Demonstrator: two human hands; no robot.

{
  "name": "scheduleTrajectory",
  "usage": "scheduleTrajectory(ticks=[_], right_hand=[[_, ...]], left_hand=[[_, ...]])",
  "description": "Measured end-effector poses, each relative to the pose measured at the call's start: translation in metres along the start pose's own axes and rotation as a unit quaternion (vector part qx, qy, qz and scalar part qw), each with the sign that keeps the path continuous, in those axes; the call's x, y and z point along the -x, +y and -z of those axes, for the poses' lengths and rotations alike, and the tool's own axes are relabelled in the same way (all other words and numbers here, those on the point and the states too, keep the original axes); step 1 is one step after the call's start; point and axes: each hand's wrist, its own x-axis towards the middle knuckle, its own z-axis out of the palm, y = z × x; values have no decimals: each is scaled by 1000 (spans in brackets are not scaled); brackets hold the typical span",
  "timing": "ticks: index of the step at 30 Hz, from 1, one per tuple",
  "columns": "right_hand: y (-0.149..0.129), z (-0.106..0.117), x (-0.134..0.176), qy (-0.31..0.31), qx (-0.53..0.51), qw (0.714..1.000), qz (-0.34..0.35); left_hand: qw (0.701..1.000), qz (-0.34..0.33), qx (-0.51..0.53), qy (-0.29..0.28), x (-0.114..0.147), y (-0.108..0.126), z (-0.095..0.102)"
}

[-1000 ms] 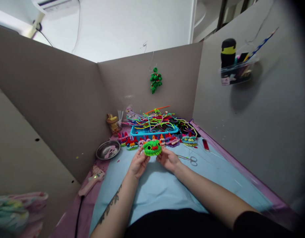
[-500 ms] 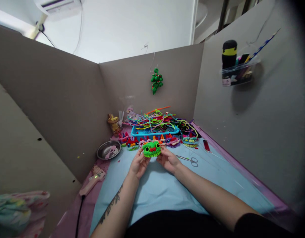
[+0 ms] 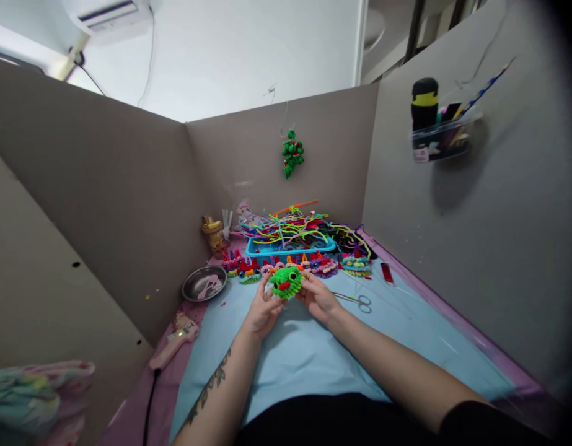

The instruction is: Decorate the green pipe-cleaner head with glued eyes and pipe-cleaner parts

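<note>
A green fuzzy pipe-cleaner creature head, with black round eyes and a red mouth, is held up between both hands over the blue sheet. My left hand grips its left side, fingers closed round the edge. On its right side, my right hand pinches the rim. Just behind it stands a row of similar colourful heads, among them a red and blue one and a yellow-green one. Scissors lie to the right of my right hand.
A blue basket heaped with pipe cleaners stands at the back. On the left are a metal bowl and a pink glue gun with a cord. Grey panels enclose the table; a red-handled tool lies right.
The green head has tilted in my hands, its left side higher and its face turned, and moved slightly right. Both hands keep hold of it.
</note>
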Motion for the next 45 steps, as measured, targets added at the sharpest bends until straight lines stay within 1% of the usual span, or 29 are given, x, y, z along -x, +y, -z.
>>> scheduleTrajectory(ticks=[2, 4, 7, 13, 16, 19, 25, 30, 32, 35, 37, 40, 42, 45], right_hand=[[1, 0, 0, -4, -5, 1000, 1], [2, 0, 0, -9, -13, 1000, -1], [3, 0, 1, -11, -21, 1000, -8], [4, -4, 3, -11, -31, 999, -28], [4, -5, 3, -11, -30, 999, -31], [4, -6, 4, -15, -26, 999, -30], [3, -3, 2, -11, -36, 999, -34], [3, -3, 1, -5, -49, 998, -42], [3, -3, 1, -6, -48, 998, -36], [-2, -4, 3, -13, -33, 999, -11], [-7, -5, 4, -25, -12, 1000, 6], [-16, -7, 9, -62, 21, 998, 23], [-21, -9, 12, -86, 41, 995, 31], [-24, -12, 16, -110, 87, 989, 36]], left_hand=[[999, -31, -26, -2, 2, -1, -6], [998, -54, -42, 9, 3, -2, -12], [996, -70, -55, 25, 2, -3, -16], [993, -88, -66, 46, -3, -6, -8], [992, -88, -62, 64, -6, -9, -3], [992, -86, -54, 68, -8, -11, 1], [995, -72, -39, 49, -9, -10, 3], [995, -68, -19, 65, -10, -8, 5], [996, -54, -10, 68, -9, -7, 6], [999, -14, 8, 52, -9, -5, 5], [999, 16, 22, 43, -8, -3, 4], [998, 53, 18, 41, -9, -1, 4], [997, 61, 8, 36, -9, -1, 3], [998, 54, 0, 24, -9, 0, 1]])
